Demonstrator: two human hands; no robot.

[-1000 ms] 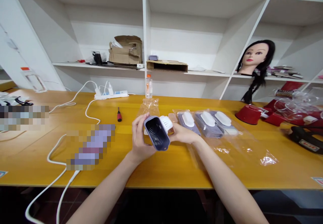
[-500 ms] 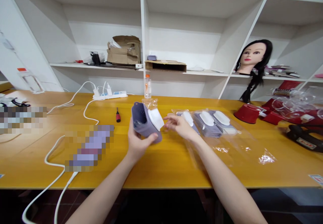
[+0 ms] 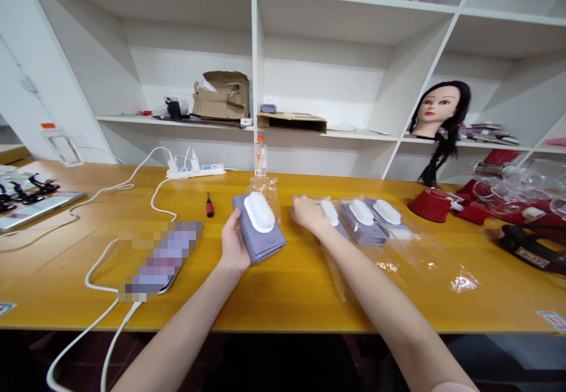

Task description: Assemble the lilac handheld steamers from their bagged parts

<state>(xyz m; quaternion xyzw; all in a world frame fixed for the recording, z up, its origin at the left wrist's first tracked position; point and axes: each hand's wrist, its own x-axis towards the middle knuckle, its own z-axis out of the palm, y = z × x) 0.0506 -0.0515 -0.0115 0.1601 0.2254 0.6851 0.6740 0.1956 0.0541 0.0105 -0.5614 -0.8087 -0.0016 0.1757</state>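
My left hand point(image 3: 234, 241) is closed around a purple-grey, box-shaped unit with a raised white oval piece on its face point(image 3: 262, 234). The thumb lies along the near left edge; the other fingers are mostly hidden behind the body. The unit is tilted, white oval upward, at the middle of the yellow-brown wooden table point(image 3: 283, 306), with its narrow end, which bears a small oval mark, toward me.

My right hand point(image 3: 309, 212) is well apart from that unit, back upward, with the fingers curled. I cannot tell whether the fingertips pinch anything. The hand partly covers the nearest of three similar purple-grey units with white ovals point(image 3: 365, 221), which lie in a row to the right, with clear plastic film around them.

Just behind the held unit lies a crumpled clear plastic bag point(image 3: 269, 190). A clear bottle with an orange cap point(image 3: 261, 157) stands upright behind that. To the left are a screwdriver with a red and black handle point(image 3: 209, 207), a flat device obscured by blurring point(image 3: 165, 256) and a white power strip point(image 3: 203, 171).
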